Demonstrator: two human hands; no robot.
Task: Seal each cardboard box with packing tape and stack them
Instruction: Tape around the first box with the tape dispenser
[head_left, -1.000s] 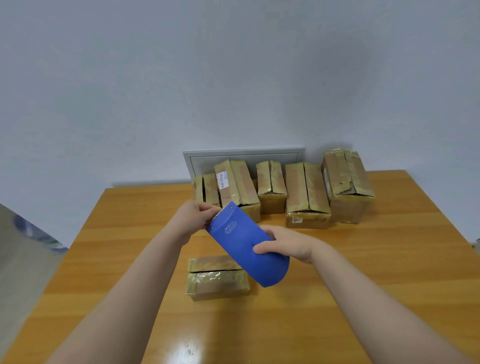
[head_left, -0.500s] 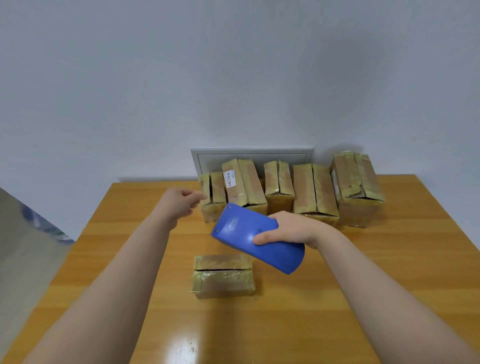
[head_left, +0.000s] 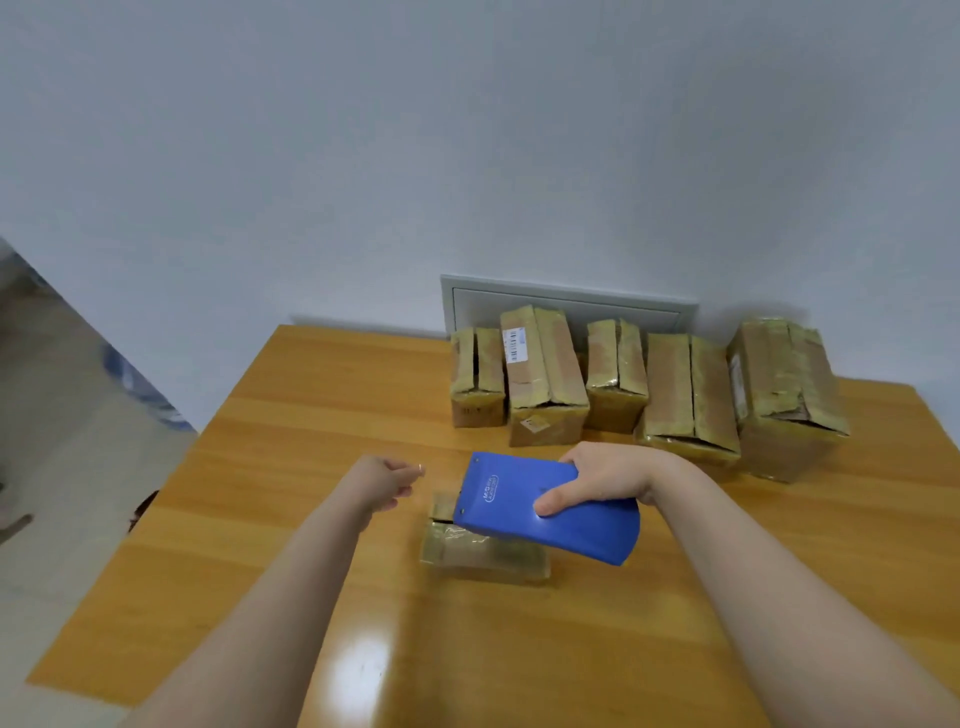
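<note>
My right hand (head_left: 602, 480) grips a blue tape dispenser (head_left: 550, 514), held nearly flat just above a small cardboard box (head_left: 480, 553) wrapped in glossy tape on the wooden table (head_left: 311, 415). The dispenser hides the box's right and rear part. My left hand (head_left: 382, 480) hovers left of the dispenser's front end, apart from it, thumb and forefinger pinched together. I cannot make out any tape between them. Several taped cardboard boxes (head_left: 545, 374) stand in a row at the table's back edge.
A grey wall panel (head_left: 566, 301) stands behind the row of boxes against the white wall. The table's left edge drops to the floor (head_left: 62, 415). Bare tabletop lies at the front and left.
My left hand let go of the dispenser's front end, drew away to the left, and now sits lower beside it. My right hand tipped the dispenser flatter and lowered it over the small box.
</note>
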